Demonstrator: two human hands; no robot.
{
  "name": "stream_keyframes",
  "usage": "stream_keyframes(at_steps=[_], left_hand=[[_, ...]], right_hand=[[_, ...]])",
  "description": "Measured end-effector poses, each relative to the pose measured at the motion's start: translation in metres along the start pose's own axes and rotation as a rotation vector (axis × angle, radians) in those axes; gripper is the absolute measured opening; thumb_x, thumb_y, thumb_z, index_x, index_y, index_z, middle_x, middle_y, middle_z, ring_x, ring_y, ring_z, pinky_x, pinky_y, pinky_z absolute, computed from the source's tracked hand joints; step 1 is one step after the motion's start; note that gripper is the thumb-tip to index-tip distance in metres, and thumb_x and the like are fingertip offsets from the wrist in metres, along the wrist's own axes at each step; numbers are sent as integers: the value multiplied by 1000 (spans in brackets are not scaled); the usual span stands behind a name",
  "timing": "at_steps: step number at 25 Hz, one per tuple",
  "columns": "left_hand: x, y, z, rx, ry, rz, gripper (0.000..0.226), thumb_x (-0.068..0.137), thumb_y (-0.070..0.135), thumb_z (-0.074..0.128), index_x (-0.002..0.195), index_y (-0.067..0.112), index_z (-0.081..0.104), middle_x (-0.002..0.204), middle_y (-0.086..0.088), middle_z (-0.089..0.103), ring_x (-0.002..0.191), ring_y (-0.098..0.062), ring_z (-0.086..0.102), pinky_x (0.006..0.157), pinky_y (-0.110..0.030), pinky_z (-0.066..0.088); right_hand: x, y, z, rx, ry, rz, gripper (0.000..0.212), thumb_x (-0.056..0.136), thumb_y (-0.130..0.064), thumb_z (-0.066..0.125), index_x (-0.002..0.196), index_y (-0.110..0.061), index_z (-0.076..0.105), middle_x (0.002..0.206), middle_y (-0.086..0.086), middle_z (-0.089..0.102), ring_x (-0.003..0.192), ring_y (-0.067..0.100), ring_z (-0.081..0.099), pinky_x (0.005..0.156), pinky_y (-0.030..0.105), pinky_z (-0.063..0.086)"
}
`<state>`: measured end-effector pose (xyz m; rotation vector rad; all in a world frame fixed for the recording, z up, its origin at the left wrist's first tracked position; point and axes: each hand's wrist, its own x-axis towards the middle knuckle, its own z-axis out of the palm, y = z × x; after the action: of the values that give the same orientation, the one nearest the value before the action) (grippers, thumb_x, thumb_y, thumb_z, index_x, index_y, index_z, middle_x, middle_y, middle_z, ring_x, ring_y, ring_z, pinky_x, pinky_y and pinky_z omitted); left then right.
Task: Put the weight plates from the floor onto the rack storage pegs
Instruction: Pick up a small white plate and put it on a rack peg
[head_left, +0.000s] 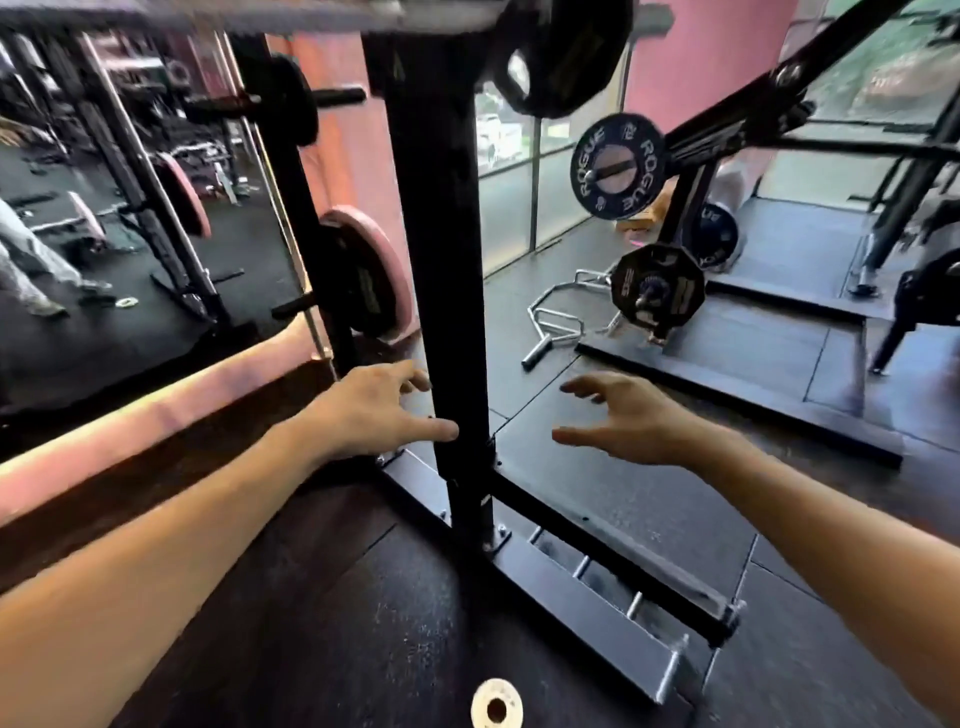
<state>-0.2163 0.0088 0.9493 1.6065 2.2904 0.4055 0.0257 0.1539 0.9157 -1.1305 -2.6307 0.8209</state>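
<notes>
A small white weight plate (496, 705) lies flat on the black rubber floor at the bottom edge of the view. The black rack upright (441, 260) stands in the middle. On its left side hang a pink-rimmed plate (376, 270) and a black plate (296, 104) on a peg; a larger black plate (561, 57) hangs at the top right. My left hand (374, 410) reaches out with its fingers spread beside the upright, thumb close to it. My right hand (623, 421) hovers open to the right of the upright, holding nothing.
The rack's base frame (597, 613) with short steel pegs runs along the floor to the right. A mirror (104, 234) fills the left wall. Behind stand a blue Rogue plate (618, 166) on another rack, a black plate on a barbell (657, 291) and a hex bar (556, 317).
</notes>
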Motion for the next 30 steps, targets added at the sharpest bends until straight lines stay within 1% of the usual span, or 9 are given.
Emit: stream_keyframes(at_steps=[4, 8, 10, 15, 18, 20, 23, 27, 30], left_hand=[[79, -44, 101, -33, -62, -82, 78, 51, 80, 67, 116, 39, 58, 122, 9, 61, 107, -12, 59, 98, -36, 47], [137, -108, 243, -68, -162, -169, 68, 62, 66, 77, 119, 33, 58, 121, 9, 60, 108, -14, 57, 96, -33, 46], [151, -145, 320, -97, -229, -218, 65, 63, 64, 77, 118, 34, 58, 121, 7, 60, 108, -13, 57, 94, -32, 45], [161, -222, 491, -97, -361, -294, 75, 66, 69, 72, 129, 33, 52, 129, 7, 57, 116, -14, 54, 99, -34, 44], [159, -266, 598, -119, -441, -348, 78, 67, 69, 71, 133, 32, 49, 131, 6, 56, 113, -15, 55, 94, -31, 44], [152, -290, 658, -150, -487, -392, 81, 67, 68, 72, 135, 33, 47, 133, 6, 54, 113, -15, 54, 90, -28, 41], [136, -331, 749, -167, -538, -436, 83, 67, 69, 71, 136, 31, 46, 135, 5, 53, 113, -15, 53, 89, -28, 40], [115, -367, 843, -199, -546, -479, 81, 69, 64, 73, 136, 29, 45, 124, 5, 57, 102, -13, 53, 85, -29, 42], [106, -375, 893, -196, -494, -506, 78, 69, 57, 75, 135, 24, 46, 118, 1, 57, 104, -19, 56, 90, -37, 48]], right_hand=[[74, 85, 88, -36, -106, 25, 69, 74, -56, 70, 134, -28, 50, 137, -5, 53, 122, 13, 51, 103, 34, 43], [134, 176, 218, -129, -216, -4, 70, 77, -58, 66, 137, -30, 44, 139, -4, 50, 127, 18, 47, 105, 41, 40], [150, 219, 292, -145, -268, -7, 71, 76, -59, 65, 138, -31, 43, 138, -5, 49, 128, 18, 47, 105, 42, 40], [164, 307, 455, -156, -400, 4, 72, 80, -58, 62, 142, -31, 37, 142, -3, 46, 131, 19, 43, 105, 44, 39], [159, 354, 557, -171, -493, 60, 72, 79, -61, 61, 141, -36, 36, 141, -6, 46, 129, 19, 44, 100, 43, 43], [149, 379, 612, -171, -527, 106, 71, 79, -61, 61, 141, -37, 36, 139, -8, 47, 128, 18, 45, 97, 41, 44], [136, 415, 698, -192, -570, 144, 71, 79, -64, 61, 140, -36, 37, 135, -5, 49, 124, 20, 49, 95, 44, 46], [118, 452, 785, -194, -602, 204, 74, 79, -62, 62, 142, -31, 37, 130, -2, 53, 118, 22, 54, 93, 45, 48], [110, 469, 822, -202, -591, 239, 70, 81, -59, 62, 137, -22, 40, 123, 0, 55, 109, 23, 56, 84, 40, 47]])
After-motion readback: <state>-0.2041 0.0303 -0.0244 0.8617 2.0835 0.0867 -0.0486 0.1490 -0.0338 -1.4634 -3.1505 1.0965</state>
